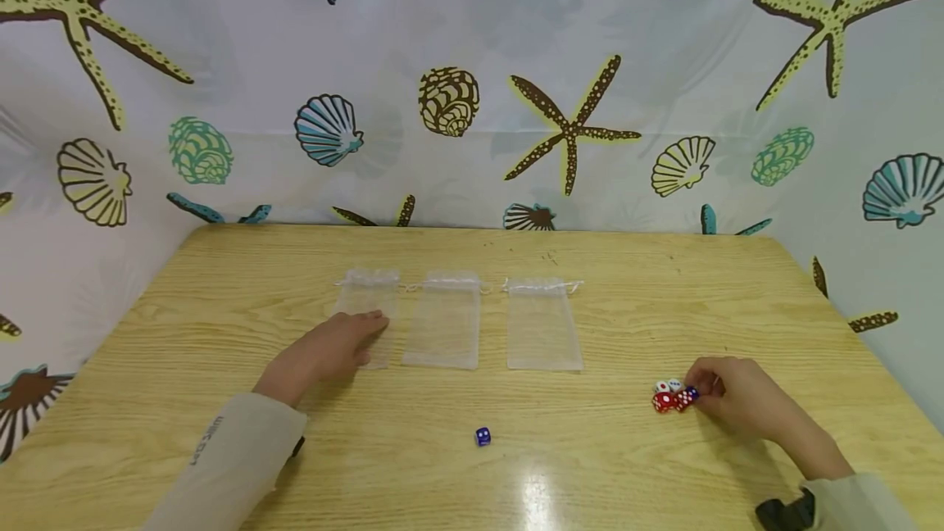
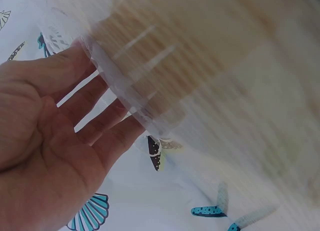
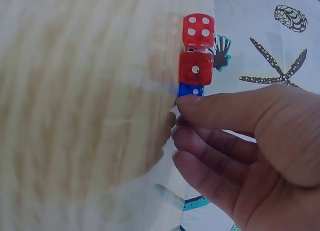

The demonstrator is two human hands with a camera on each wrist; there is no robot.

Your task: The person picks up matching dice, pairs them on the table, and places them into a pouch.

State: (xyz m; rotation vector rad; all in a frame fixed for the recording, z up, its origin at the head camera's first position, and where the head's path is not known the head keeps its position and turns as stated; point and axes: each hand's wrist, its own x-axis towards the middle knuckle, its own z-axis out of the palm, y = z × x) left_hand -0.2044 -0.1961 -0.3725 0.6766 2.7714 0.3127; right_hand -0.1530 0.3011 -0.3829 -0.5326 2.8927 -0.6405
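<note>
My left hand (image 1: 324,355) reaches over the leftmost sheer drawstring bag (image 1: 366,301). In the left wrist view its fingers (image 2: 95,98) are extended, tips at the bag's clear material. Two more such bags, the middle one (image 1: 442,322) and the right one (image 1: 543,326), lie flat alongside. At the right, my right hand (image 1: 745,396) pinches a blue die (image 3: 191,90) between thumb and fingers, beside a small cluster of dice. Red dice (image 3: 196,68) and white dice (image 1: 662,387) sit there close together. Another blue die (image 1: 483,436) lies alone near the middle front.
The wooden table (image 1: 590,457) reaches back to a white curtain (image 1: 472,31) printed with shells and starfish, which also hangs along both sides. A bright light reflection shows at the front of the tabletop.
</note>
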